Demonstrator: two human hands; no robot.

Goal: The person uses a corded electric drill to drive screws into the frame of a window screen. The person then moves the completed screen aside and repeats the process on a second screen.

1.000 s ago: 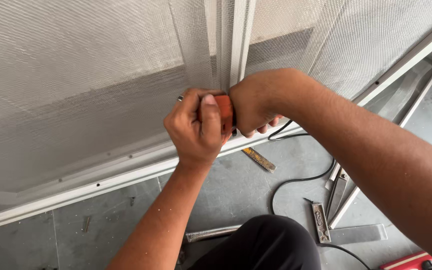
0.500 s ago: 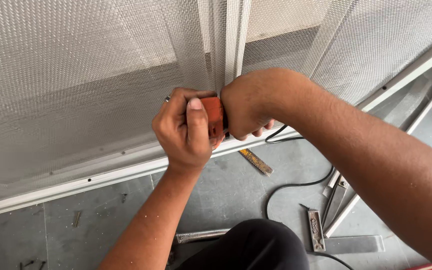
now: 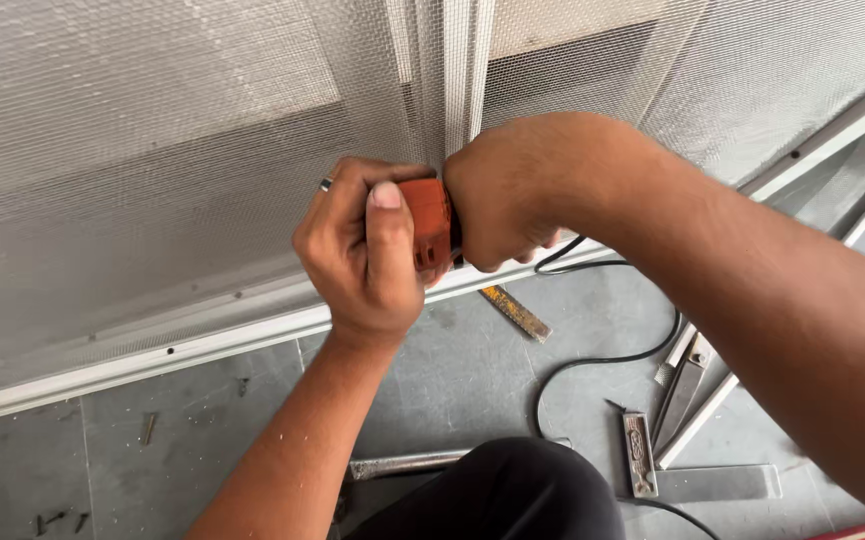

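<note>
Nearest the camera, a knee in black cloth (image 3: 497, 495) pokes in at the bottom edge, over the grey stone floor (image 3: 452, 370). Right beside it lie a couple of flat grey metal strips (image 3: 717, 483) and a short metal bracket piece (image 3: 638, 455), with a thin black cable (image 3: 592, 362) snaking across the floor toward the hands. A little further off, a worn yellow flat bar (image 3: 517, 312) rests on the floor just below the frame. Small dark screws (image 3: 148, 427) are scattered on the floor at near left.

Up to the middle now: the left hand (image 3: 362, 255) is wrapped tight around the orange-bodied power tool (image 3: 428, 222), thumb laid flat along its near side, a ring showing on one finger. The right hand (image 3: 507, 195) is clenched around the same tool from the right, fingers curled under, so most of the tool is hidden; only an orange patch shows between the two hands. The tool sits in the centre, pressed up against the vertical white frame bar (image 3: 457, 70), just above the long white aluminium frame rail (image 3: 202, 345) that runs from lower left to upper right.

Farthest back, fine grey wire mesh (image 3: 152, 150) fills the frame on both sides of the vertical bar.
</note>
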